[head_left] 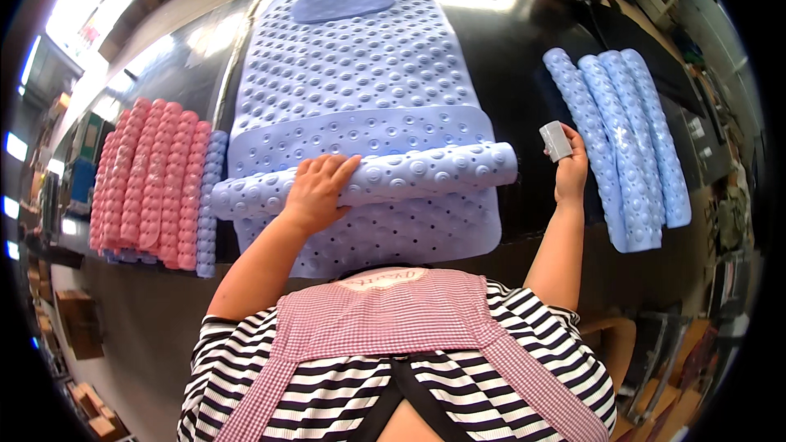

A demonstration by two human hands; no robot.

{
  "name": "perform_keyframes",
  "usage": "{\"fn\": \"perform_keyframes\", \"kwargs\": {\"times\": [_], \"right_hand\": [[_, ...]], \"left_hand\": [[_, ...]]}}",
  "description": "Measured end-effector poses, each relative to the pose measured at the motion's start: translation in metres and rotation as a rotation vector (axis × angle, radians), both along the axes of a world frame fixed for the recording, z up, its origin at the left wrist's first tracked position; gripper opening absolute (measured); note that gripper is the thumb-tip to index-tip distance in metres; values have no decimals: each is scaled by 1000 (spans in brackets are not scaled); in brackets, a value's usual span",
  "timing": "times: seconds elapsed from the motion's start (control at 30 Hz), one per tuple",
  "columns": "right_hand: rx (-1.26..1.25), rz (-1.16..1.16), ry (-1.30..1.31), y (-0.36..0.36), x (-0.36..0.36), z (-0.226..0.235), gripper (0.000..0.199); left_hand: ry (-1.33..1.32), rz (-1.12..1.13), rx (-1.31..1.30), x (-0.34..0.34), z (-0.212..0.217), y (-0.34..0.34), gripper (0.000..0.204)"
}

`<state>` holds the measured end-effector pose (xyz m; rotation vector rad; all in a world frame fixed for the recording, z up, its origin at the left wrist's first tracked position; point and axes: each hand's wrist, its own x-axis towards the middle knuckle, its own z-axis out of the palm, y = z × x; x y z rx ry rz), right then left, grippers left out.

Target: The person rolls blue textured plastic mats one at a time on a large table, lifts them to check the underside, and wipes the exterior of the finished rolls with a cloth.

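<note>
Rolls lie at both ends of the dark, glossy table (512,53): from my station I count at least six pink bubble-textured rolls (151,176) at the left, one slim blue roll (213,205) beside them, and four blue rolls (626,155) at the right, slightly fanned. Between them, flat blue bath mats (352,74) overlap lengthwise; I cannot tell how many layers there are. Their surface looks rubbery and pliable, covered in raised round bumps, with rounded corners and, nearest the body, small dark holes. One smooth-rimmed oval blue pad (344,2) lies at the far end.

The rolled blue mat (434,173) lies crosswise on the flat ones, a long cylinder studded with ringed bumps, its right end reaching past their edge. I see the left hand (318,195) draped over it left of its middle, grip loosely spread, fingers on top, thumb apart on the near side. The right hand (571,165), just beside the four rolls, has its grip closed, thumb and fingers pinching one small pale-grey rectangular block (555,140), raised clear of the mats.
</note>
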<state>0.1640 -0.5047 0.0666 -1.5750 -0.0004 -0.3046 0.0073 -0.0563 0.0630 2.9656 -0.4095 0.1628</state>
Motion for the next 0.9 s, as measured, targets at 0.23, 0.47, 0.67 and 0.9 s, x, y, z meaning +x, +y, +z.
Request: {"fn": "perform_keyframes", "kwargs": {"times": [0.23, 0.47, 0.67, 0.9], "right_hand": [[255, 892, -121, 220, -54, 16, 11], [175, 968, 120, 252, -30, -19, 7], [118, 888, 168, 252, -25, -25, 10], [109, 931, 270, 259, -23, -21, 16]], "left_hand": [[40, -74, -121, 9, 11, -5, 94], [182, 157, -551, 9, 21, -2, 97], [-236, -131, -569, 20, 35, 3, 92], [-512, -388, -451, 44, 41, -4, 17]]}}
